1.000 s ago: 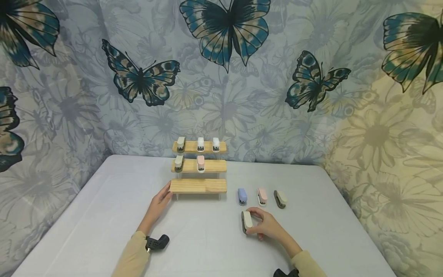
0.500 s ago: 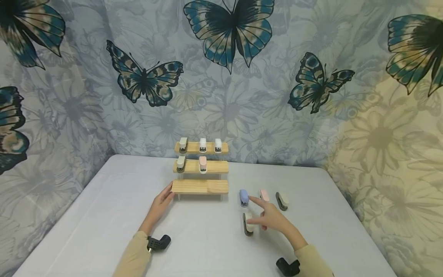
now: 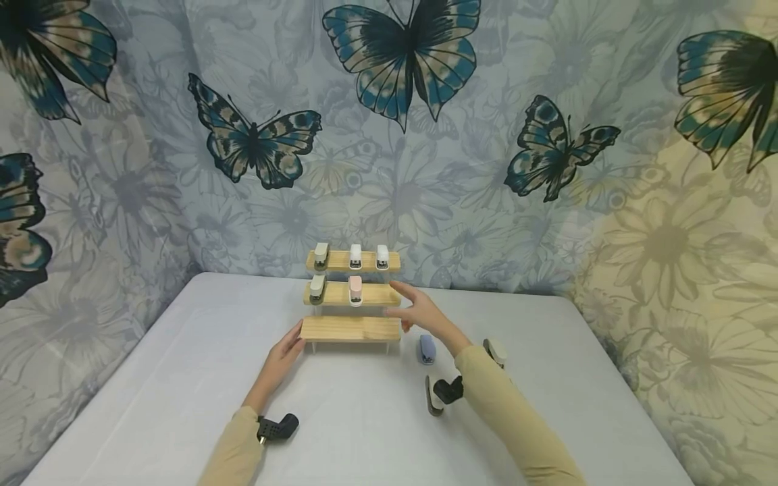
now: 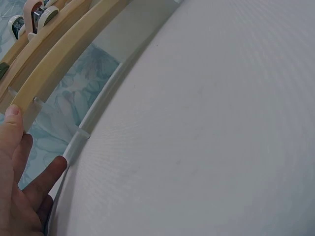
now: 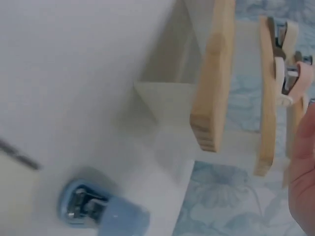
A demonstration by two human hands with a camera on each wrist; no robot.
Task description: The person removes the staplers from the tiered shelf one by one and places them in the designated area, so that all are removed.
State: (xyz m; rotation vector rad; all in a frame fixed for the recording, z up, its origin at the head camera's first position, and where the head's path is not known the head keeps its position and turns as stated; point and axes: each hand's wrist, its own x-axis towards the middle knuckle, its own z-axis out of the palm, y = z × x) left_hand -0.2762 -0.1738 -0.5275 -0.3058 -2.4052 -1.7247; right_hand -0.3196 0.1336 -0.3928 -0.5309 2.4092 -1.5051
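Note:
My left hand (image 3: 286,349) rests at the left end of the lowest plank of a three-tier wooden display stand (image 3: 350,329). In the left wrist view its fingertip touches the plank's end, other fingers extended. My right hand (image 3: 423,312) reaches to the stand's right side by the middle plank, index finger and thumb apart and nothing visible between them. A pink mini stapler (image 3: 355,289) and a beige one (image 3: 317,288) stand on that middle plank. On the top plank are a beige stapler (image 3: 321,256) and two white staplers (image 3: 355,256).
On the white table (image 3: 340,418) lie a blue stapler (image 3: 427,349), a cream stapler (image 3: 434,397) partly behind the right wrist camera (image 3: 448,390), and another cream stapler (image 3: 495,351) beside the right sleeve (image 3: 510,412). Butterfly-patterned cloth (image 3: 450,223) hangs behind the table.
My right hand has let go of the cream stapler on the table and moved forward and left to the stand. Its forearm now covers the spot of the loose pink stapler. The left hand stays put.

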